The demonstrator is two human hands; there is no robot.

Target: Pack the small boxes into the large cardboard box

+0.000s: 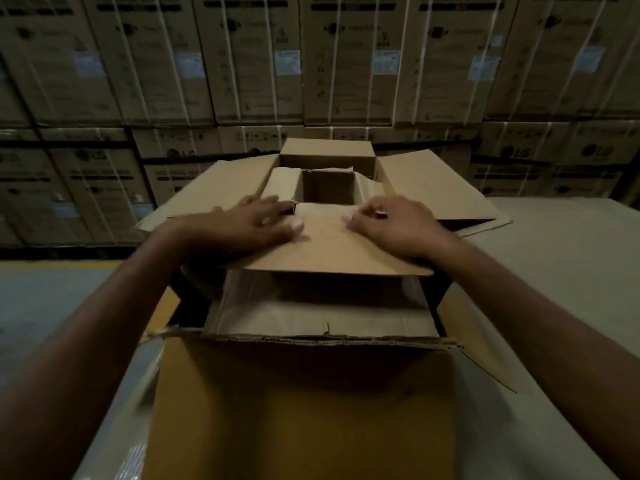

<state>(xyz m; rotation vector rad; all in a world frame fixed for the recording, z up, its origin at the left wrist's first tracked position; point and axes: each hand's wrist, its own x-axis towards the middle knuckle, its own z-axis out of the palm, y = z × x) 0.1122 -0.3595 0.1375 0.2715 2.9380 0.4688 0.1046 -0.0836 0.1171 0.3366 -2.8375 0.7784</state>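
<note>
Left fingers [277, 216]: lay spread and fairly straight, pressing flat on cardboard at centre frame.
Right fingers [372, 211]: were bent with their tips on the same cardboard; blur hid whether they pinched it or only pressed.
Left hand [256, 225]: rested on the left part of the near flap [322, 251].
Right hand [394, 225]: rested on the right part of that flap, apart from the left hand.
Small box [327, 188]: sat open at upper centre, its inner flaps folded around a dark square opening and its outer flaps spread to left and right.
Large cardboard box [304, 410]: filled the lower centre, open, with a ragged corrugated edge across mid-frame. The small box sat above its far part; how deep it sat could not be told.
Surface [561, 258]: a pale, flat sheet lay at right of the frame, beside the boxes.
Floor [41, 306]: grey at left, with a yellow line [59, 264] across it.
Room: dim. Stacked cartons [249, 64], bound with white straps and bearing labels, walled the whole top of the frame.
</note>
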